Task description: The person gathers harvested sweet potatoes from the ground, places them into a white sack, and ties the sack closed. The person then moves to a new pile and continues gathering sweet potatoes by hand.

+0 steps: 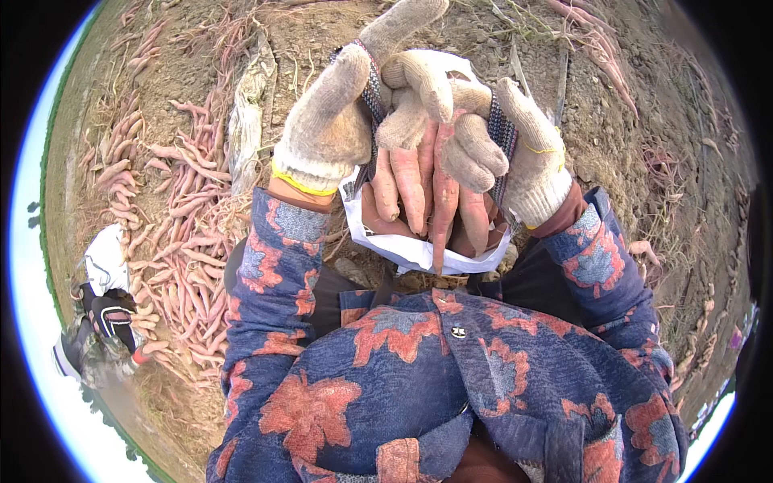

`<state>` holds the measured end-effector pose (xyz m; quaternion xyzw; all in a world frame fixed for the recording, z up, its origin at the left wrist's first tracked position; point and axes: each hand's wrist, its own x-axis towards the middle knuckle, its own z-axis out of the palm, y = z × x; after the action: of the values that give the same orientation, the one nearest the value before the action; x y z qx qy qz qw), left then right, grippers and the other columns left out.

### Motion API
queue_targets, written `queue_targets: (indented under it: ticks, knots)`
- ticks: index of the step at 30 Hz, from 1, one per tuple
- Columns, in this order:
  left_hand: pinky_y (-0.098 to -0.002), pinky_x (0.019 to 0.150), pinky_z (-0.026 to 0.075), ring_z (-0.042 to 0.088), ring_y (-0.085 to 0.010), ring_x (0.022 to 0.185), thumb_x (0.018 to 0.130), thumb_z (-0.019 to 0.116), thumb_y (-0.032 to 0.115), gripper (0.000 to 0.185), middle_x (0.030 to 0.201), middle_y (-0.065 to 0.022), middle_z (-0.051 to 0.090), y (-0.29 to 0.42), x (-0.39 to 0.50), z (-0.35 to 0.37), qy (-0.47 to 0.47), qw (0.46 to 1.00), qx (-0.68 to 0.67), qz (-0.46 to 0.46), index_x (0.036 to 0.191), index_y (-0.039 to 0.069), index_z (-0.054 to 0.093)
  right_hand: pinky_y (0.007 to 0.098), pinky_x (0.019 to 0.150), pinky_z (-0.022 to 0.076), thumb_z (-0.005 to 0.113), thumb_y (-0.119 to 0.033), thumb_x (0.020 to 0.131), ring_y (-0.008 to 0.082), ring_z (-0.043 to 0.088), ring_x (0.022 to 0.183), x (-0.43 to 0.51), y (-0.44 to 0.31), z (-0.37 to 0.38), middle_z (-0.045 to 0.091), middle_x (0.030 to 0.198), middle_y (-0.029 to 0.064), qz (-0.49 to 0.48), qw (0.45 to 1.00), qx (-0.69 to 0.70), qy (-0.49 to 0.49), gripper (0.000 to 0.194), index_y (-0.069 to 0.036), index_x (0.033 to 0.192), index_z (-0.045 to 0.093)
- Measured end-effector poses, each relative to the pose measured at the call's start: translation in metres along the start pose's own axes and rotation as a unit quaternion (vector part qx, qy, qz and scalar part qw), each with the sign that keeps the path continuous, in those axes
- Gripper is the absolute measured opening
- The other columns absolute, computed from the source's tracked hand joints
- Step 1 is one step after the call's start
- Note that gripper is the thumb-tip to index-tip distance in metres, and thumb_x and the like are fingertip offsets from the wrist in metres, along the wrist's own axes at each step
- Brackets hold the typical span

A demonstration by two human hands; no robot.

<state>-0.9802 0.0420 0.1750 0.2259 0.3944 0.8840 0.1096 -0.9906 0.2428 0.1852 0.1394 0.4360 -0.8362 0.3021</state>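
A white bag (pixel 423 256) filled with sweet potatoes (pixel 445 193) sits upright between the knees, its mouth spread open. Its two dark patterned handle straps rise on either side. My left hand (pixel 338 115), in an off-white knitted glove, holds the left strap (pixel 371 90) between thumb and fingers, with one finger stretched forward. Wearing a matching glove, my right hand (pixel 531 157) has the right strap (pixel 507 133) passing between thumb and curled fingers. The fingers of both hands hang over the top roots and partly hide them.
Left of me lies a long heap of loose sweet potatoes (pixel 199 253) on dry soil, beside a crumpled pale plastic sheet (pixel 247 115). A person (pixel 105 338) bends by a white sack (pixel 107 259) at far left. More roots (pixel 604 60) and vines lie to the right.
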Motion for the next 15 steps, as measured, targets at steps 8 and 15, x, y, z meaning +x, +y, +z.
queue_targets:
  ticks: [8, 15]
  knots:
    - [-0.0376, 0.074, 0.051, 0.062, -0.0239, 0.075, 0.104, 0.049, 0.042, 0.049, 0.085, -0.0139, 0.067, 0.0, -0.012, -0.001, -0.04, 0.993, -0.114, 0.014, 0.096, -0.002, 0.068, 0.0248, 0.045, 0.034, 0.035, -0.057, 0.105, 0.0099, 0.041, 0.04, -0.011, -0.031, -0.031, 0.042, 0.046, -0.006, -0.118, 0.91, 0.0, -0.397, 0.054, -0.013, 0.081, 0.054]
    - [-0.0332, 0.062, 0.043, 0.049, -0.0183, 0.062, 0.106, 0.049, 0.038, 0.043, 0.075, -0.008, 0.06, 0.015, -0.007, 0.037, 0.014, 0.997, -0.074, 0.013, 0.089, 0.002, 0.066, 0.0238, 0.042, 0.038, 0.038, -0.056, 0.105, 0.0098, 0.04, 0.037, -0.025, -0.044, -0.027, 0.039, 0.042, -0.0047, -0.164, 0.898, 0.001, -0.409, 0.055, -0.008, 0.09, 0.061]
